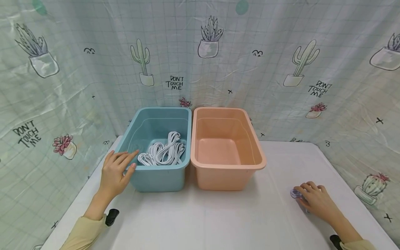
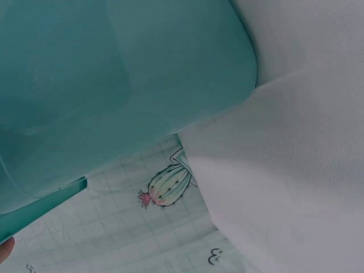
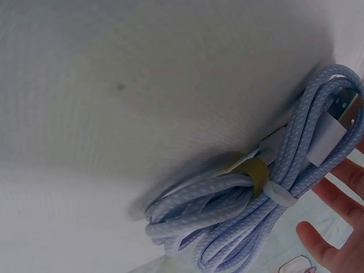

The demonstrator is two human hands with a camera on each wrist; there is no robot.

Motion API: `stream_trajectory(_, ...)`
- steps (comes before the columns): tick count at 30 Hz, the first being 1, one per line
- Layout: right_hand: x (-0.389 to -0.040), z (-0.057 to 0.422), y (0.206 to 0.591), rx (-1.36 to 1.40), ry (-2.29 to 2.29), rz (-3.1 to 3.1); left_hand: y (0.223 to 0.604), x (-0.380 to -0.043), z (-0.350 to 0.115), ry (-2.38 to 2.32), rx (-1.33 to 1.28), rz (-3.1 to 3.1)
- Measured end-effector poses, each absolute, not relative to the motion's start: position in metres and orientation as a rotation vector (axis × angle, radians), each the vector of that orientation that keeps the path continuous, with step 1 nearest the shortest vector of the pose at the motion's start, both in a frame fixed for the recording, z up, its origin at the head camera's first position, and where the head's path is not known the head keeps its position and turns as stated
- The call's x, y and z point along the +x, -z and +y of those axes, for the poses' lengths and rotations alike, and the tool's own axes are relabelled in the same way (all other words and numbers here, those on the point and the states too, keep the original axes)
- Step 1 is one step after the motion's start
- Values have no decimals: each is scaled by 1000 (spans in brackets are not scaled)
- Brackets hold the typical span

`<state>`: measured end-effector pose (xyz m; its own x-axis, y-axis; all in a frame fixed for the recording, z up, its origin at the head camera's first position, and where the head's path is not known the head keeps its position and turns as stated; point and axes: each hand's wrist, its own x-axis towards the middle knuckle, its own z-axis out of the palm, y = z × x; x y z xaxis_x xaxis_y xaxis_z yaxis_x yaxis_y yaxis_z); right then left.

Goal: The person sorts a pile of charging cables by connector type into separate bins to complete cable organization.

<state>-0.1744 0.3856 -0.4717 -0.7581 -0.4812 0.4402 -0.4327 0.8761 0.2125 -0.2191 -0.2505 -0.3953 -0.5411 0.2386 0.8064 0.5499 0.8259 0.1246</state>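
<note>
While the left hand (image 1: 114,173) rests with fingers spread at the blue bin (image 1: 164,167), the right hand (image 1: 318,201) seems to be grasping 1 coiled cable (image 3: 267,210) on the table (image 1: 225,215), hold unclear; lifting needs firm closure.

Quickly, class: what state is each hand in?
Left hand: open, at the blue bin.
Right hand: at the cable; whether it grips cannot be told.

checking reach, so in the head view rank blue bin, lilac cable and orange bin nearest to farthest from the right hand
1. Lilac cable: held in the right hand, at the table's right side.
2. Orange bin: left of that hand.
3. Blue bin: farther left, past the orange bin.
</note>
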Motion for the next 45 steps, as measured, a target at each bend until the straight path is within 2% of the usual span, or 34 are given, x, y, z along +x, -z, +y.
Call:
stream_trajectory(27, -185, 377, 478, 693, 113, -2484, 396, -219, -252, 462, -575, -2157)
stream_trajectory(45, -187, 365, 449, 660, 121, -2473, 398, -222, -252, 462, -575, -2154)
